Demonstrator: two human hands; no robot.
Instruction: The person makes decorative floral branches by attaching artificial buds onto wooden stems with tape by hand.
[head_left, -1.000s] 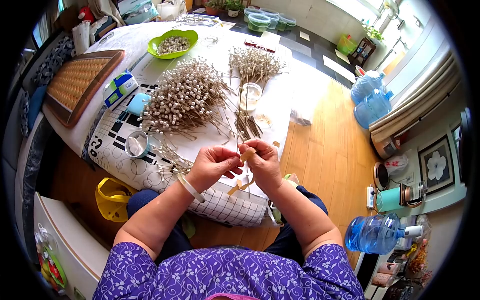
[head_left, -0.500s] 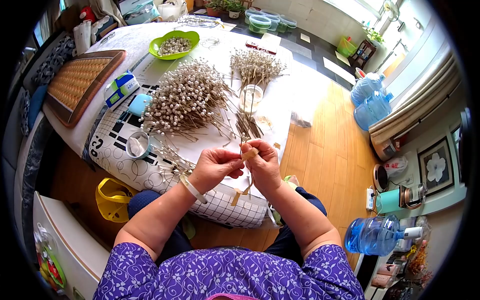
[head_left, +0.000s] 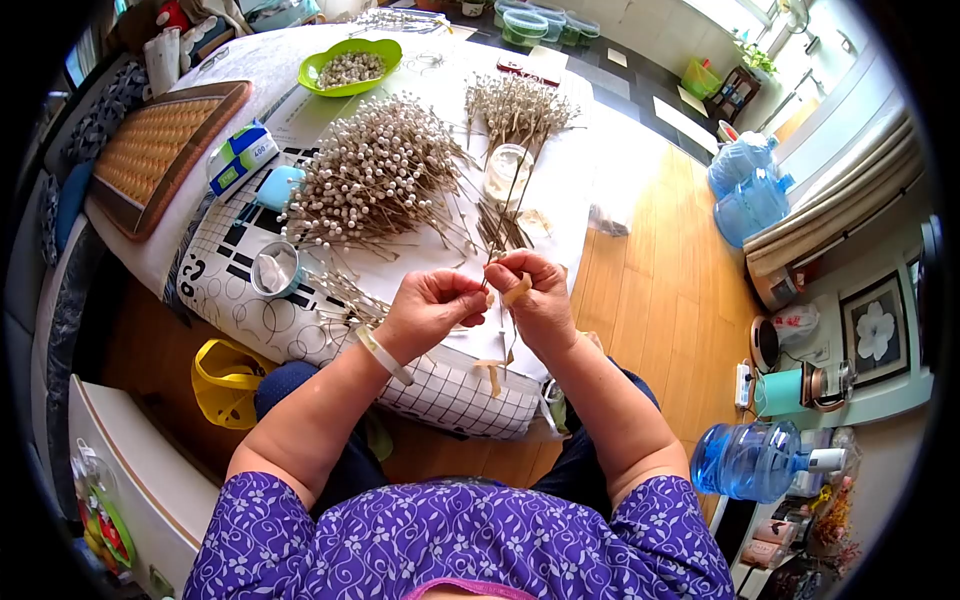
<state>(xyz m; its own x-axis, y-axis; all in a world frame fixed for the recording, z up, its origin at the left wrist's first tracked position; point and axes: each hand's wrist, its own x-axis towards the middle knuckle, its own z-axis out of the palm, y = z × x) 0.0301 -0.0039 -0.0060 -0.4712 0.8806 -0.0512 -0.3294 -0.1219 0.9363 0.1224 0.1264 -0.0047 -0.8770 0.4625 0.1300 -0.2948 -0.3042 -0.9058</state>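
Note:
My left hand (head_left: 432,312) is closed, its thumb and fingertips pinching the thin brown stem (head_left: 492,262). Just right of it, my right hand (head_left: 535,300) is closed on the same stem, with brown tape (head_left: 517,290) across its fingers. A loose strip of tape (head_left: 493,377) hangs below that hand. Beyond my hands lies a large bunch of white-tipped stems (head_left: 375,175). A second, smaller bunch (head_left: 518,108) stands behind a round white container (head_left: 508,172). Several short stems (head_left: 345,300) lie left of my left hand.
On the table (head_left: 440,75) sit a green bowl (head_left: 350,68) of white-tipped pieces, a tissue pack (head_left: 242,158), a light-blue item (head_left: 280,188) and a small tub (head_left: 276,270). A yellow bag (head_left: 225,385) is at lower left. Blue water bottles (head_left: 748,460) stand at right.
The whole view has shifted slightly, with the table items higher in the frame. Both hands have stayed close together on the stem, and the hanging tape has swung a little.

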